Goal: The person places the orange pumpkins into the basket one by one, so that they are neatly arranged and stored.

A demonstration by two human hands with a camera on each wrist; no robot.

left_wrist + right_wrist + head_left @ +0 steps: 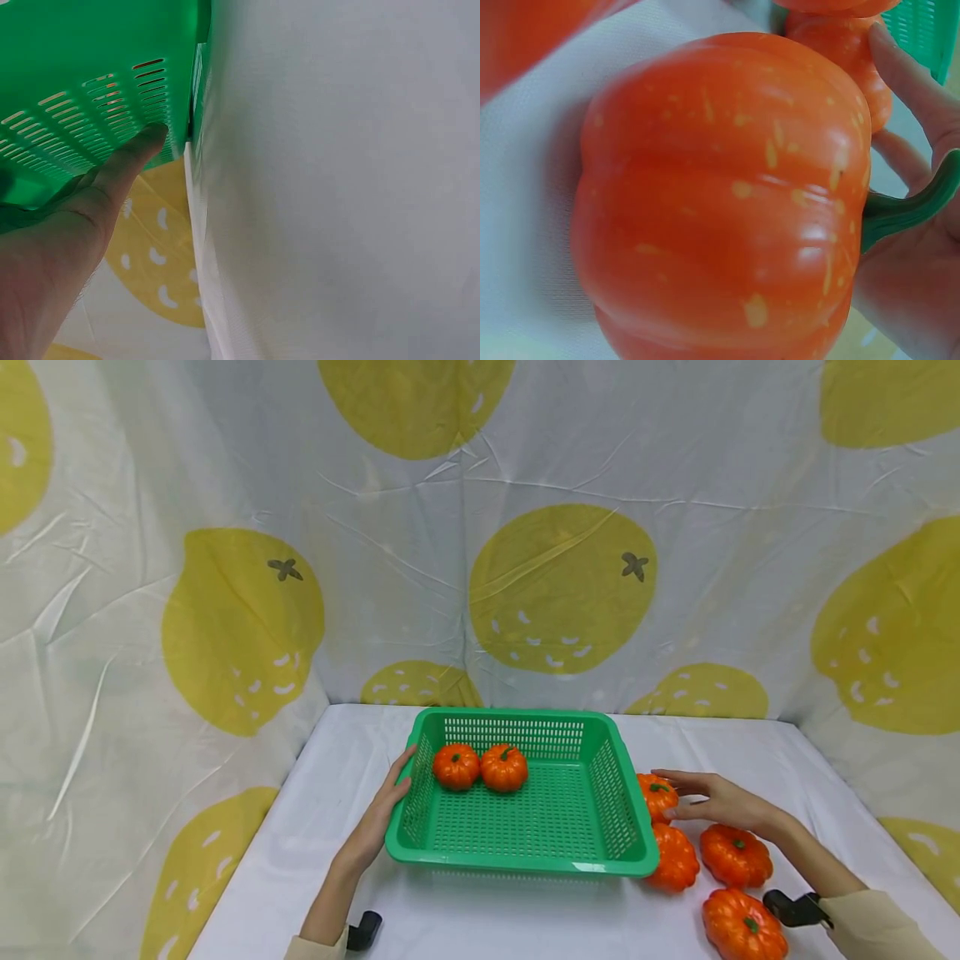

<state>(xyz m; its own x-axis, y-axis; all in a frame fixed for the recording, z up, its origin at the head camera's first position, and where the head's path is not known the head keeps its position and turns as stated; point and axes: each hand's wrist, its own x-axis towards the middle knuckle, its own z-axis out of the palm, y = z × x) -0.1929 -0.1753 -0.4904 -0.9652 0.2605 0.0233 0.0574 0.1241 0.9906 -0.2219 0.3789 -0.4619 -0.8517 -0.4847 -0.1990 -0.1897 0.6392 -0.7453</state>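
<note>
The left hand (390,802) lies flat against the green basket (525,852) at its 9 o'clock wall, steadying it, while the right hand (712,802), fingers straight, touches a pumpkin (656,795) at the basket's 3 o'clock

The left hand (52,247) rests straight fingers against the green basket's (90,67) slotted wall.

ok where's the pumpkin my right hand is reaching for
In the head view, that pumpkin sits on the white table just outside the green basket, against its right wall, with the right hand touching it and three more pumpkins nearer you.
</note>
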